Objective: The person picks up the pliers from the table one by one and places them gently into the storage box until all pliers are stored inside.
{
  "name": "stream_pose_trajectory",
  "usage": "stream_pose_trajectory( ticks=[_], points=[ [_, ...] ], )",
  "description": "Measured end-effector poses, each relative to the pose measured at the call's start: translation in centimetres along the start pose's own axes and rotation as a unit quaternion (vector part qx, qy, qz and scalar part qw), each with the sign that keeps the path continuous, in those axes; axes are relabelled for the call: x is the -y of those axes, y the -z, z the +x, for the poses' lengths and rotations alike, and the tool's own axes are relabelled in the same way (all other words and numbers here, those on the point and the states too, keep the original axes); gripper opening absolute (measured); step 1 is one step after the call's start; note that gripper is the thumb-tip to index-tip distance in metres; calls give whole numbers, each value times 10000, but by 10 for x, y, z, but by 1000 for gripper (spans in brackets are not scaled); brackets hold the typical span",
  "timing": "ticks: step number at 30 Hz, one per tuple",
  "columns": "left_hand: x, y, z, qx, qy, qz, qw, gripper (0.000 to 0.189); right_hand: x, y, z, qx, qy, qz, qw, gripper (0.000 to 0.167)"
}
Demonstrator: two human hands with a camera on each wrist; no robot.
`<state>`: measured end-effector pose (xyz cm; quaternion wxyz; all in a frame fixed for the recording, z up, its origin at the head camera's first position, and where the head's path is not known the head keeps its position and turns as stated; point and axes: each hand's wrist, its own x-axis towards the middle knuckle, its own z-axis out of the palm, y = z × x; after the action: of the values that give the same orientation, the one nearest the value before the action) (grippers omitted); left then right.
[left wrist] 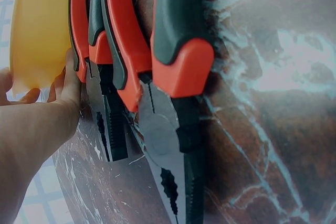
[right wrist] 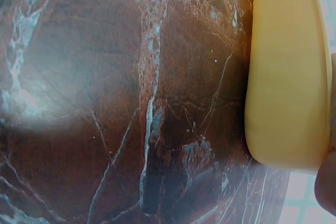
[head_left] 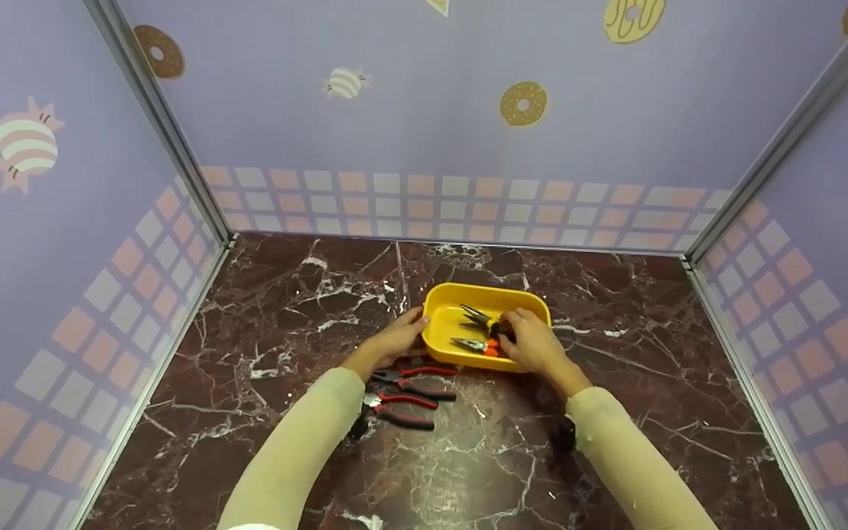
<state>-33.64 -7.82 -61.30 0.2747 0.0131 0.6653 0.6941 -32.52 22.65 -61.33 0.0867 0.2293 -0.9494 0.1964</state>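
Observation:
A yellow tray (head_left: 440, 353) stands on the marble-patterned surface. My left hand (head_left: 394, 337) grips its left end, the thumb at the rim. My right hand (head_left: 536, 342) reaches over the right side into the tray, its fingers curled round the handles of needle-nose pliers (head_left: 477, 315) with yellow and black on them. Beside these in the tray lie long-nose pliers (head_left: 474, 345) with orange on the handles, partly under the right hand. Two combination pliers with red and black handles lie in front of the tray near my left wrist: the farther pliers (left wrist: 100, 82) and the nearer pliers (left wrist: 157, 114).
Purple patterned walls (head_left: 431, 132) enclose the dark red marbled surface (head_left: 306, 309) at the back and both sides. Metal strips (head_left: 751, 390) run along the side edges. The right wrist view shows the tray's outer wall (right wrist: 289, 77) beside the marbled surface.

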Motion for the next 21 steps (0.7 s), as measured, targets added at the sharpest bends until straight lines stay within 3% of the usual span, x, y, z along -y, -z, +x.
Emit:
stream_pose_trajectory(
  ticks=[12, 21],
  points=[
    [-2, -1, -4, -4, 12, 83, 10000, 56, 0, 2, 0, -99, -49, 335, 9994, 35],
    [-4, -2, -5, -26, 14, 36, 10000, 55, -3, 7, 2, -134, 160, 655, 9976, 41]
  ],
)
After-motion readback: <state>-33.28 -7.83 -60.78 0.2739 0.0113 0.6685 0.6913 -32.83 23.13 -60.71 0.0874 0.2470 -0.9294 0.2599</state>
